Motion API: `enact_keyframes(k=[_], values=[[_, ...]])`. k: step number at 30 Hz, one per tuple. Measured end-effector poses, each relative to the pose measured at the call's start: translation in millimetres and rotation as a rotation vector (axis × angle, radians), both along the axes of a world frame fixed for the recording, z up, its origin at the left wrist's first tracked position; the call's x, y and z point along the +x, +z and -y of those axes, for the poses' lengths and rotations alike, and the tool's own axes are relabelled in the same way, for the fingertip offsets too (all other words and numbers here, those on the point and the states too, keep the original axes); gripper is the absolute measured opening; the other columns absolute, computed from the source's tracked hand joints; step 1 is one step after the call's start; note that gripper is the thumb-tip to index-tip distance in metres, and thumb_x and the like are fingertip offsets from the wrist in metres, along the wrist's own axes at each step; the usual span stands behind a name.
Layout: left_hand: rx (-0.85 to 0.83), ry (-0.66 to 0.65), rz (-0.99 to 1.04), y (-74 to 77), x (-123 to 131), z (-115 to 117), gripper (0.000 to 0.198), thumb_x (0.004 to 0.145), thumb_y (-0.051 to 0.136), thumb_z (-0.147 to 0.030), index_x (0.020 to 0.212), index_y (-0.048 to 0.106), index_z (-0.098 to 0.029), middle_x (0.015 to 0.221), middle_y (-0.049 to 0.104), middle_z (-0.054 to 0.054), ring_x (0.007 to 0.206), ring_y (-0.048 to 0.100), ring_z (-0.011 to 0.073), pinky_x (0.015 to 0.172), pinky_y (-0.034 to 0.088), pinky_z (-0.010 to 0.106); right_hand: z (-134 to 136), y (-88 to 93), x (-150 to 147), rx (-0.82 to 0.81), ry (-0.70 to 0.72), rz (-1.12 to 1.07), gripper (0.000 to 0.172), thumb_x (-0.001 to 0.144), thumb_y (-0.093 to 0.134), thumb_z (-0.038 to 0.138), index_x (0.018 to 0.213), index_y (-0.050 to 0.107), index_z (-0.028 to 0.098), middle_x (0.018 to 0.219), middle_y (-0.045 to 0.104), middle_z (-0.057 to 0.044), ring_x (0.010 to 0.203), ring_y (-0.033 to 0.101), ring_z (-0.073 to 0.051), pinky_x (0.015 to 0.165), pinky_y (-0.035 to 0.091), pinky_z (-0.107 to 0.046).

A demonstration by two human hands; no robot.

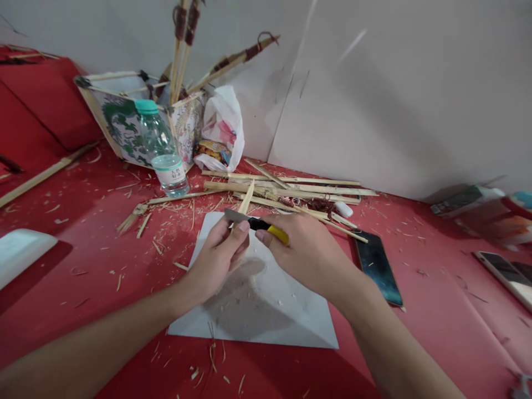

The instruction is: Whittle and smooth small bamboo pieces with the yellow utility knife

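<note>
My left hand [222,246] is closed around a pale bamboo strip [248,198], whose pointed end sticks up past the fingers; its lower part is hidden in my grip. My right hand [297,244] grips a utility knife [276,231] with a yellow and black handle. The knife's blade points left and lies across the strip, close to my left thumb. Both hands are above a white sheet [266,316] sprinkled with small shavings.
Bamboo strips [291,191] lie piled behind the sheet. A water bottle [168,160] stands before a dragon-patterned holder [124,122] with tied sticks, beside a plastic bag [226,127]. A phone [378,266] lies right of the sheet. Shavings litter the red tabletop [137,354].
</note>
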State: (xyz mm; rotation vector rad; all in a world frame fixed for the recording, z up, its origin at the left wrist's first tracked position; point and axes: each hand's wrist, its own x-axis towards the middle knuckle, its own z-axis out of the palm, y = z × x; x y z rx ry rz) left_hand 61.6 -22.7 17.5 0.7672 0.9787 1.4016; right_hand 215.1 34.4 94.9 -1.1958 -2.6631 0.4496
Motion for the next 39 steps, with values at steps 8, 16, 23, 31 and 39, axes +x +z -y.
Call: enact_keyframes(k=[8, 16, 23, 31, 39], values=[[-0.023, 0.148, -0.126, -1.9, 5.5, 5.8, 0.045, 0.086, 0.064, -0.059, 0.076, 0.053, -0.017, 0.065, 0.045, -0.003, 0.052, 0.034, 0.0049, 0.042, 0.024, 0.017, 1.1, 0.5, -1.6, -0.062, 0.052, -0.027, 0.022, 0.097, 0.054, 0.033, 0.081, 0.064, 0.022, 0.069, 0.063, 0.001, 0.059, 0.047, -0.012, 0.056, 0.024, -0.029], [0.024, 0.130, -0.252, -12.4, 4.2, 8.5, 0.044, 0.092, 0.055, -0.058, 0.075, 0.049, -0.019, 0.065, 0.043, -0.003, 0.057, 0.037, 0.0077, 0.048, 0.031, 0.020, 1.1, 2.2, -0.8, -0.067, 0.056, -0.043, 0.020, 0.097, 0.054, 0.031, 0.083, 0.065, 0.023, 0.069, 0.063, 0.002, 0.060, 0.046, -0.011, 0.056, 0.025, -0.028], [0.066, 0.219, -0.313, -23.5, 4.4, 7.1, 0.040, 0.094, 0.056, -0.054, 0.073, 0.049, -0.019, 0.066, 0.045, -0.003, 0.061, 0.042, 0.0097, 0.054, 0.035, 0.023, 3.9, -0.4, -2.6, -0.025, 0.043, -0.038, 0.022, 0.097, 0.055, 0.032, 0.078, 0.060, 0.022, 0.070, 0.062, 0.002, 0.061, 0.047, -0.012, 0.056, 0.026, -0.028], [0.113, 0.170, -0.378, -12.1, 4.2, 3.5, 0.042, 0.095, 0.053, -0.054, 0.071, 0.042, -0.021, 0.057, 0.030, -0.006, 0.049, 0.025, 0.0084, 0.044, 0.019, 0.025, 6.3, -2.1, -5.0, 0.073, 0.023, 0.009, 0.018, 0.096, 0.054, 0.030, 0.082, 0.061, 0.022, 0.076, 0.067, 0.000, 0.070, 0.058, -0.016, 0.058, 0.029, -0.029], [0.101, 0.169, -0.300, -19.2, 4.3, 1.2, 0.044, 0.095, 0.054, -0.053, 0.069, 0.040, -0.020, 0.059, 0.030, -0.006, 0.050, 0.027, 0.0075, 0.045, 0.021, 0.023, 7.0, -9.0, -6.4, 0.157, -0.008, -0.001, 0.018, 0.096, 0.055, 0.032, 0.105, 0.069, 0.025, 0.090, 0.073, -0.002, 0.085, 0.066, -0.022, 0.065, 0.038, -0.031]])
